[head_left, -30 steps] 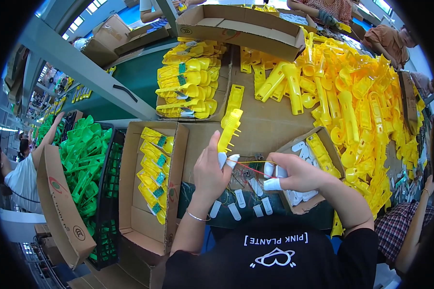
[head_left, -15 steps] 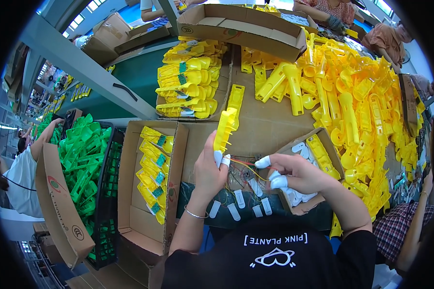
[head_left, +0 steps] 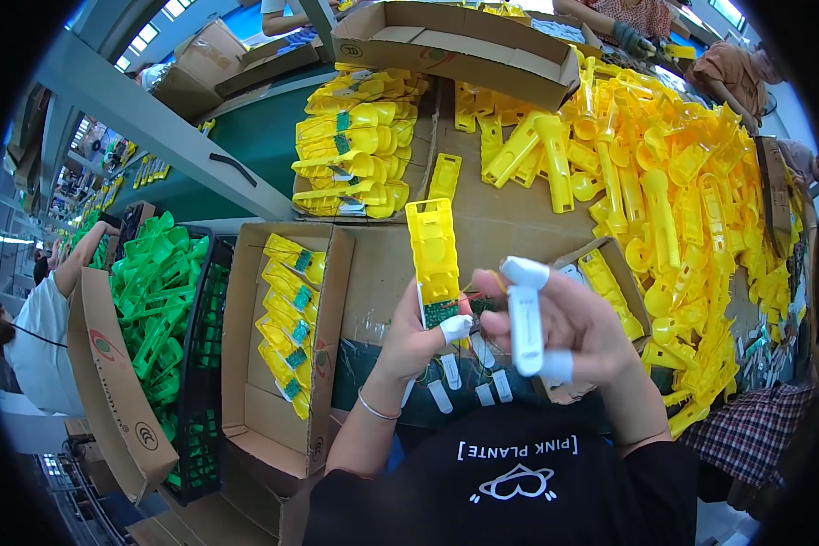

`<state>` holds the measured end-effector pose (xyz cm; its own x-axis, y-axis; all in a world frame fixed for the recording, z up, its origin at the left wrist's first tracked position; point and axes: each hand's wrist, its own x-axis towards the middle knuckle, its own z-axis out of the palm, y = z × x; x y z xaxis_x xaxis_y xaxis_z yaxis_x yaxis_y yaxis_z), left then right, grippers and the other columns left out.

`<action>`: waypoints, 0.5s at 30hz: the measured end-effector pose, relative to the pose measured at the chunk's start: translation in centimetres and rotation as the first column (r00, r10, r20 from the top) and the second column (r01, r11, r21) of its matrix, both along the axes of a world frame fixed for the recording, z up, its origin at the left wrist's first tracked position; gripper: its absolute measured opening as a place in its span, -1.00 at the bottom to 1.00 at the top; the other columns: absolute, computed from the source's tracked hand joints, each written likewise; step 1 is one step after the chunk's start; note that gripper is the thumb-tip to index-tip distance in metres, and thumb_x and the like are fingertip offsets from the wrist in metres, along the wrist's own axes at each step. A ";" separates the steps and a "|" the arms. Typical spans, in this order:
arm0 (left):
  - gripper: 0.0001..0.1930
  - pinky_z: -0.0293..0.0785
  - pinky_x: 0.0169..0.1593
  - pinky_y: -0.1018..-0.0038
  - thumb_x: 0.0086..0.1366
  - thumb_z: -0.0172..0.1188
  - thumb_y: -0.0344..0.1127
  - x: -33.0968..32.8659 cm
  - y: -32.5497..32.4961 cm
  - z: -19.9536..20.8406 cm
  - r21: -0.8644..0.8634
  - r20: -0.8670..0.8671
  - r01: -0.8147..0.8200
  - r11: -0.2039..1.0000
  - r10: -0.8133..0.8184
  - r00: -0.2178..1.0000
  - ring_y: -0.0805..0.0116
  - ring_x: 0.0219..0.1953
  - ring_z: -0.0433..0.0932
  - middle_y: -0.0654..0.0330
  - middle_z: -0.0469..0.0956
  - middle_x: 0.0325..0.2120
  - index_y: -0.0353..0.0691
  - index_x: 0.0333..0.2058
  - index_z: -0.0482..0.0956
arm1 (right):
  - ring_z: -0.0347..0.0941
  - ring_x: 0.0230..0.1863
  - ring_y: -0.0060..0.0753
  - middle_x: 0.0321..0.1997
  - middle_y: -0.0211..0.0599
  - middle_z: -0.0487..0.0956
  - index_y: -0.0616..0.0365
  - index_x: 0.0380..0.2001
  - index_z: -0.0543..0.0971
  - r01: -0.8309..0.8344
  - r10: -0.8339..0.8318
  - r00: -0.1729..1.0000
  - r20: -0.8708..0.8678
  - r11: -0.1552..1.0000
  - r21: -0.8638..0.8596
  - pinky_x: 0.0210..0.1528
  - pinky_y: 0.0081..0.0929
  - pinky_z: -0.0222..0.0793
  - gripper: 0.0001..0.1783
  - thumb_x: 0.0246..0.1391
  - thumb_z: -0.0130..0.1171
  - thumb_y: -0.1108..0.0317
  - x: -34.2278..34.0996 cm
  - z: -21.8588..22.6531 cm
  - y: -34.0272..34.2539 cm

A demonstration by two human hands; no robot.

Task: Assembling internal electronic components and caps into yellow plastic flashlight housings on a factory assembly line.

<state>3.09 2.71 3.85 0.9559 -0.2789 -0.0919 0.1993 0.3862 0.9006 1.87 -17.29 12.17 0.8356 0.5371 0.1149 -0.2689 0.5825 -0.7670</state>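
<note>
My left hand (head_left: 411,344) is closed on a yellow plastic housing (head_left: 434,250), which stands with its hollow side showing. A green circuit board (head_left: 441,312) sits at its lower end, by my thumb. To the right, my right hand (head_left: 584,328) holds a narrow white plastic piece (head_left: 525,332) upright between fingers and thumb. White finger covers are on some fingertips of both hands. A thin wire shows near the right fingertips, but its run is partly hidden. Below the hands, several small white pieces (head_left: 439,396) lie along the dark green table edge.
An open carton (head_left: 237,400) with yellow housings and boards stands at left, beside a black crate (head_left: 211,364) of green parts (head_left: 159,309). A small box (head_left: 644,320) of white and yellow pieces is at right. Yellow parts (head_left: 655,218) are heaped beyond it. More housings (head_left: 355,141) are stacked ahead.
The yellow housing has turned, so its hollow side and circuit board now show. My right hand has risen from the wires and now holds up a white piece.
</note>
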 end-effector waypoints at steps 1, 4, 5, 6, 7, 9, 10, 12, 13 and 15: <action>-0.48 0.46 -0.21 0.53 0.05 0.22 -0.52 -0.1 -0.1 0.1 -0.034 -0.016 0.046 0.998 -0.047 0.999 0.48 -0.30 0.49 0.23 0.46 -0.34 -0.23 -0.01 0.23 | 0.36 0.09 -0.29 0.22 0.14 0.16 0.37 0.09 0.21 0.101 -0.076 0.992 0.105 0.961 -0.258 0.02 -0.44 0.37 -0.43 -0.05 0.05 0.64 0.4 -0.8 -0.9; -0.30 0.49 -0.20 0.44 0.05 0.17 -0.56 -0.5 -0.8 -0.1 -0.085 0.000 0.131 0.988 -0.131 0.991 0.34 -0.28 0.52 0.13 0.46 -0.32 -0.24 0.17 0.08 | 0.43 -0.21 -0.50 -0.07 -0.07 0.41 0.31 -0.22 0.43 0.269 -0.200 0.962 0.184 0.803 -0.532 -0.26 -0.65 0.39 -0.80 0.12 0.00 0.41 1.6 -1.1 -1.9; -0.31 0.50 -0.21 0.41 0.05 0.16 -0.57 -0.7 -1.1 0.1 -0.112 -0.003 0.137 0.984 -0.138 0.990 0.34 -0.30 0.53 0.13 0.46 -0.32 -0.23 0.16 0.08 | 0.42 -0.29 -0.51 -0.16 -0.10 0.43 0.30 -0.23 0.44 0.531 -0.251 0.810 0.530 0.699 -0.479 -0.33 -0.64 0.37 -0.78 0.14 -0.01 0.36 2.4 -1.7 -2.0; -0.32 0.51 -0.22 0.39 0.05 0.15 -0.58 -1.0 -1.4 0.1 -0.138 -0.008 0.141 0.980 -0.143 0.990 0.33 -0.32 0.53 0.12 0.46 -0.32 -0.22 0.15 0.08 | 0.40 -0.36 -0.52 -0.25 -0.13 0.46 0.28 -0.23 0.44 0.742 -0.241 0.546 0.802 0.583 -0.330 -0.39 -0.63 0.34 -0.76 0.16 -0.03 0.31 2.8 -1.9 -2.1; -0.50 0.52 -0.18 0.38 0.11 0.13 -0.55 -1.2 -1.4 -0.1 -0.127 0.020 0.186 0.974 -0.185 0.983 0.36 -0.29 0.53 0.15 0.44 -0.29 -0.23 0.01 0.15 | 0.37 -0.43 -0.52 -0.35 -0.17 0.45 0.27 -0.20 0.41 0.792 -0.442 0.512 0.736 0.574 -0.207 -0.44 -0.61 0.33 -0.73 0.18 -0.05 0.26 2.8 -2.0 -0.9; -0.50 0.53 -0.18 0.37 0.11 0.13 -0.55 -1.3 -2.0 0.0 -0.126 0.019 0.192 0.973 -0.192 0.981 0.35 -0.29 0.53 0.15 0.45 -0.28 -0.23 0.01 0.15 | 0.38 -0.44 -0.52 -0.35 -0.18 0.44 0.28 -0.17 0.38 0.764 -0.484 0.553 0.678 0.619 -0.182 -0.43 -0.62 0.32 -0.72 0.18 -0.06 0.27 2.9 -1.4 0.0; -0.49 0.53 -0.18 0.37 0.11 0.13 -0.55 -1.4 -2.3 0.1 -0.125 0.020 0.195 0.973 -0.195 0.981 0.35 -0.29 0.54 0.14 0.45 -0.28 -0.23 0.02 0.15 | 0.38 -0.44 -0.52 -0.34 -0.19 0.43 0.28 -0.14 0.35 0.733 -0.517 0.593 0.617 0.663 -0.149 -0.43 -0.63 0.32 -0.71 0.19 -0.08 0.27 2.9 -1.0 0.1; -0.48 0.50 -0.16 0.43 0.11 0.14 -0.54 -1.6 -2.5 0.7 -0.139 0.004 0.170 0.976 -0.171 0.985 0.38 -0.26 0.53 0.16 0.44 -0.26 -0.24 0.03 0.15 | 0.37 -0.53 -0.48 -0.47 -0.27 0.46 0.28 -0.19 0.38 0.872 -0.409 0.432 0.804 0.418 -0.256 -0.48 -0.58 0.32 -0.73 0.06 0.09 0.37 2.3 -1.6 0.6; -0.48 0.47 -0.13 0.46 0.10 0.14 -0.54 -1.6 -2.5 0.6 -0.004 0.058 0.104 0.995 -0.103 0.993 0.39 -0.23 0.51 0.16 0.43 -0.25 -0.25 0.02 0.15 | 0.37 -0.56 -0.41 -0.51 -0.26 0.45 0.28 -0.25 0.41 0.826 -0.196 0.447 0.873 0.465 -0.319 -0.50 -0.55 0.31 -0.75 -0.02 0.14 0.42 2.0 -1.7 0.4; -0.48 0.43 -0.10 0.49 0.09 0.15 -0.53 -1.5 -2.5 0.4 0.125 0.117 0.026 0.992 -0.040 0.992 0.41 -0.19 0.49 0.17 0.43 -0.23 -0.26 0.02 0.15 | 0.37 -0.59 -0.26 -0.57 -0.24 0.44 0.27 -0.39 0.45 0.760 0.034 0.471 0.882 0.492 -0.425 -0.54 -0.49 0.30 -0.80 -0.14 0.21 0.48 0.7 -2.3 0.5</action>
<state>1.60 0.19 4.20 0.9526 -0.3039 -0.0138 0.0988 0.2663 0.9588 2.61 -16.74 9.85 0.7501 0.3925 0.5322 0.6598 -0.3899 -0.6424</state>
